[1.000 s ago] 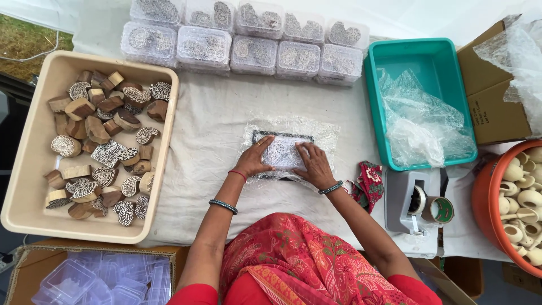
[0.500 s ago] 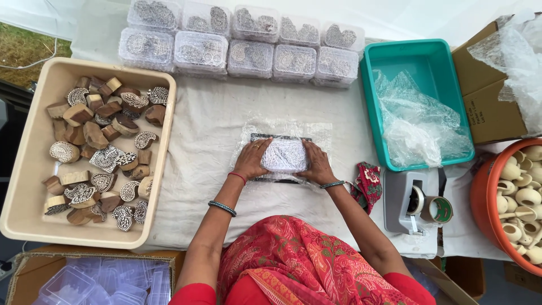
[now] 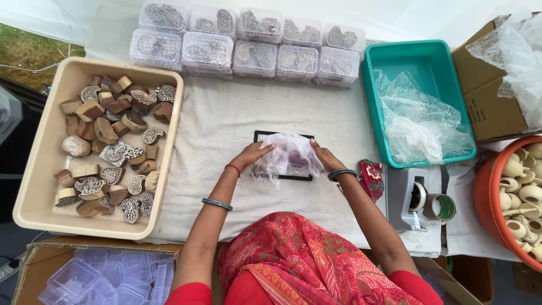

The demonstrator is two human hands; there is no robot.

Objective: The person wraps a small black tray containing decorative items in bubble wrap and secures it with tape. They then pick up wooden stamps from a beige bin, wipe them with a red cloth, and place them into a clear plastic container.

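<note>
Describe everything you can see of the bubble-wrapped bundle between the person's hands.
The clear bubble-wrapped bundle is a crumpled, translucent plastic packet with a darker, indistinct object showing through it. It lies on a flat black-edged rectangular board on the white cloth-covered table. The left hand presses its left side and the right hand its right side, fingers on the wrap.

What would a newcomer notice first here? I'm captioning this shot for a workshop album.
Probably the left hand and right hand pressing a bubble-wrapped bundle onto a dark mat at the table's centre. Next, the beige tray of carved wooden printing blocks on the left. Then the teal bin of crumpled plastic wrap at upper right.
</note>
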